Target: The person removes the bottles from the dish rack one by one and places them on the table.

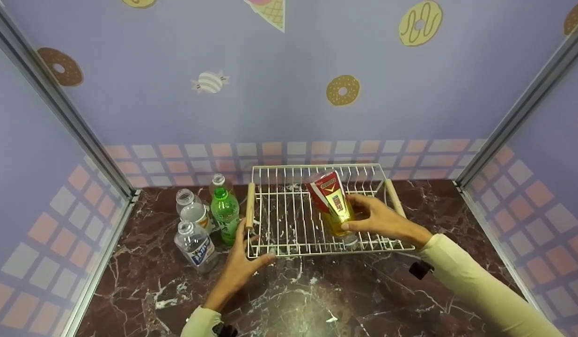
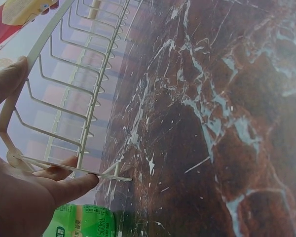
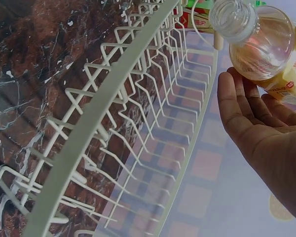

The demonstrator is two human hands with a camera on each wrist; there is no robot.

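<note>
A white wire dish rack (image 1: 289, 220) with wooden side handles stands on the marbled counter. My left hand (image 1: 239, 262) grips its front left corner, thumb over the front rail and fingers around the side. Over the rack's right half, my right hand (image 1: 380, 217) holds a clear plastic bottle (image 1: 333, 201) with a red and gold label. This bottle is tilted with its bare neck (image 3: 234, 22) downward and its base up. Whether the neck touches the wires I cannot tell.
Left of the rack several bottles stand close together: a green bottle (image 1: 225, 215) beside it, a clear bottle with a blue label (image 1: 197, 248) in front, and further clear ones behind. A patterned wall (image 1: 289, 117) rises directly behind the rack, with side panels left and right.
</note>
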